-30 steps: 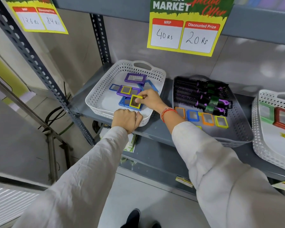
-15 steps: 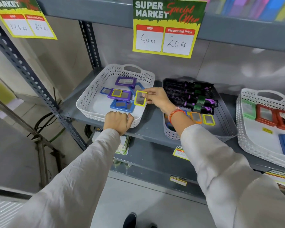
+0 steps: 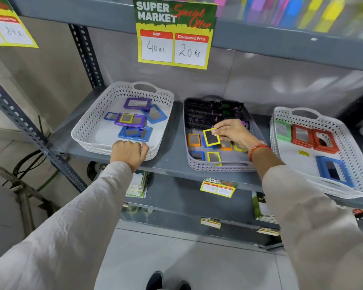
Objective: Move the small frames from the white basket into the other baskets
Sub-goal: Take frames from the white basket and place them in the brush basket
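A: What has changed in the last second?

B: The right hand (image 3: 235,133) has carried the small yellow frame (image 3: 211,137) out of the white basket (image 3: 88,130) and across to the grey basket (image 3: 218,167); the frame now hangs tilted above that basket's small frames, pinched at its upper right corner between thumb and fingers (image 3: 218,130), not yet set down.

A: And the left hand (image 3: 129,152)?

B: It keeps its place at the white basket's near rim, curled shut on the rim, steadying it.

A: What does that mean for the task?

B: I judge 1 more transfer is nearly done; only the release is left; yet the white basket still holds another small yellow frame (image 3: 126,118) lying on a purple frame (image 3: 132,120), and a small blue frame (image 3: 111,116) just left of that, so more trips remain.

A: What is hard to make out?

B: The right hand and wrist cover part of the row in the grey basket, so I cannot count those frames; the dark hairbrushes (image 3: 210,115) behind the hand blur together; the white basket on the far right (image 3: 281,116) of the grey one is cut off by the picture edge; the blue frames (image 3: 135,132) nearest the left hand overlap, so their number is unclear.
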